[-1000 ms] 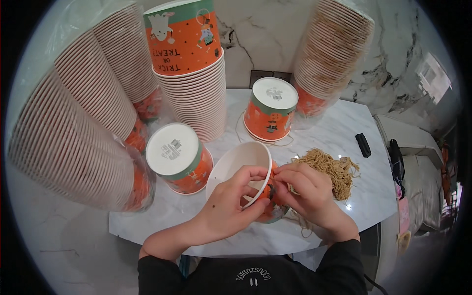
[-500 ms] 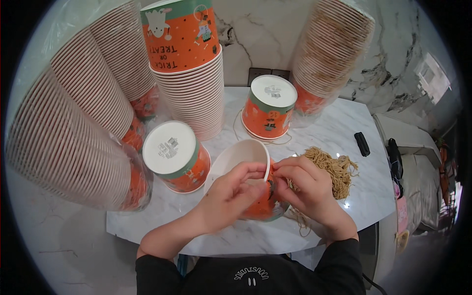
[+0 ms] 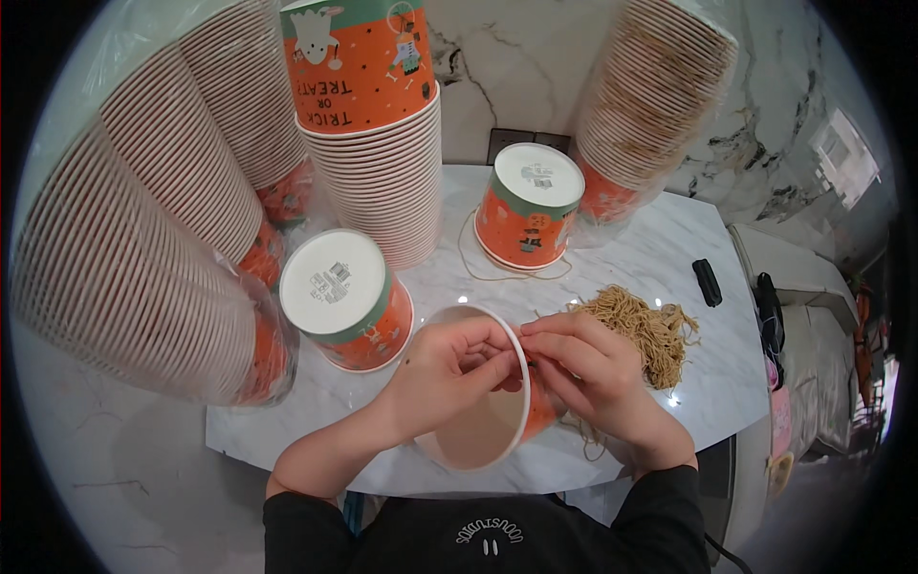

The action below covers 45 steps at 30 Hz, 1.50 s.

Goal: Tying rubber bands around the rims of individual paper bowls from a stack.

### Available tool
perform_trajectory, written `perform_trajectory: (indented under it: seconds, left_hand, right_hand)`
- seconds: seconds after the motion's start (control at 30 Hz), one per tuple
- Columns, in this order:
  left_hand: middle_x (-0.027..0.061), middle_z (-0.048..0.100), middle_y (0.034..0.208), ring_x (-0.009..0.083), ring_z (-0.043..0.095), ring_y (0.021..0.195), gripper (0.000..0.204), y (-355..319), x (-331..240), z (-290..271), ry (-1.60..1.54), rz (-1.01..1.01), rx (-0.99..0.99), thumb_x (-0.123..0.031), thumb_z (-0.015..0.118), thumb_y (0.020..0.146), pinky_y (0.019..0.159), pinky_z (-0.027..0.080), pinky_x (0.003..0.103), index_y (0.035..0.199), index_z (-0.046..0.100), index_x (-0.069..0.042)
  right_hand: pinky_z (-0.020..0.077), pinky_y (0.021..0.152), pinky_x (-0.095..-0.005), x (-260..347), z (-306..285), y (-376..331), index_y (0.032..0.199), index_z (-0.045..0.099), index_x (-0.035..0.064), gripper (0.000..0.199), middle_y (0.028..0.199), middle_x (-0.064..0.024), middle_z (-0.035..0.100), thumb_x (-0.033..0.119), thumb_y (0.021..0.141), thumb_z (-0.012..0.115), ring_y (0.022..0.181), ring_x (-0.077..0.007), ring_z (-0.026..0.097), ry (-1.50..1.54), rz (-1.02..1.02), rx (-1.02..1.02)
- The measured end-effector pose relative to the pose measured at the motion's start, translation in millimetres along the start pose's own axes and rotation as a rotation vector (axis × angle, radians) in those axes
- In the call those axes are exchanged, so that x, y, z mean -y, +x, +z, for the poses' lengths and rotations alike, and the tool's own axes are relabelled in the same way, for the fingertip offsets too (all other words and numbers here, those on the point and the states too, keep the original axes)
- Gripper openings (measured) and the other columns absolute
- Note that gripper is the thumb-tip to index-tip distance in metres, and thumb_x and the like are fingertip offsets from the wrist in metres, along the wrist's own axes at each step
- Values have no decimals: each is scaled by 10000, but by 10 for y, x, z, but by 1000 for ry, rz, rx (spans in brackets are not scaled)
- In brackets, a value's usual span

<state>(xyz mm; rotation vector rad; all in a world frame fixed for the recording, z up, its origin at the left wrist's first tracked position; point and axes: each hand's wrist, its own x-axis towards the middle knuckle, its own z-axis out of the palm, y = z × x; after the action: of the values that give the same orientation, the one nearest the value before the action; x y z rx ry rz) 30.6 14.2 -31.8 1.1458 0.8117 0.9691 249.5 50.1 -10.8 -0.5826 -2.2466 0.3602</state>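
Note:
A paper bucket lies tipped between my hands, its white mouth turned toward me and left, orange outside on the right. My left hand reaches into the mouth, fingers curled against the inner wall near the rim. Outside the same wall, my right hand has its thumb and fingers pinched together by the rim. What sits between those fingertips is too small to make out. Just beyond my right hand rests a bundle of tan twine; loose twine strands trail below that hand.
Two upturned orange buckets stand nearby, one left and one behind, with twine around its base. A tall bucket stack rises at the back. Bagged stacks stand left and back right. A black object lies right.
The bucket has turned so its mouth faces me more and sits lower. My left fingers have gone deeper inside it. My right hand stays pinched at the rim.

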Motion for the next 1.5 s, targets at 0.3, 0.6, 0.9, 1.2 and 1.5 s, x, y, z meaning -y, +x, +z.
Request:
perform_trajectory:
  seconds: [0.3,0.6,0.9,1.2,1.5]
  left_hand:
    - [45,634,731,142,646,604,46,-156,-214,86,815,509,-300,-30,737,806,547,503,271,836,702,-36]
    - [70,635,893,207,649,789,108,-306,-388,128,780,750,-257,-12,771,741,668,501,314,801,702,-69]
    - [175,645,1359,219,699,1086,572,-311,-603,-76,399,137,67,-62,889,737,1059,502,373,1223,589,-23]
    - [-23,727,913,61,659,787,194,-57,-359,-269,489,122,109,-153,837,863,697,464,231,985,710,-70]
    - [-15,731,913,41,634,807,113,138,-106,-341,83,-90,210,-110,794,914,701,496,196,983,750,-32]
  right_hand:
    - [475,717,-219,90,-196,87,1294,559,27,283,932,33,570,42,1022,634,796,-29,540,971,779,237]
    - [472,623,-263,224,17,60,1085,697,11,214,979,-76,646,-18,885,767,789,-143,632,536,159,155]
    - [498,656,-280,242,-71,262,982,733,29,77,942,-72,682,6,909,738,816,-154,649,801,305,320]
    - [437,586,-246,148,-112,240,960,735,21,76,863,-46,674,-1,887,743,672,-98,589,503,366,269]
    - [420,583,-236,31,30,214,973,695,12,121,854,-33,615,52,890,774,665,-92,544,439,353,92]
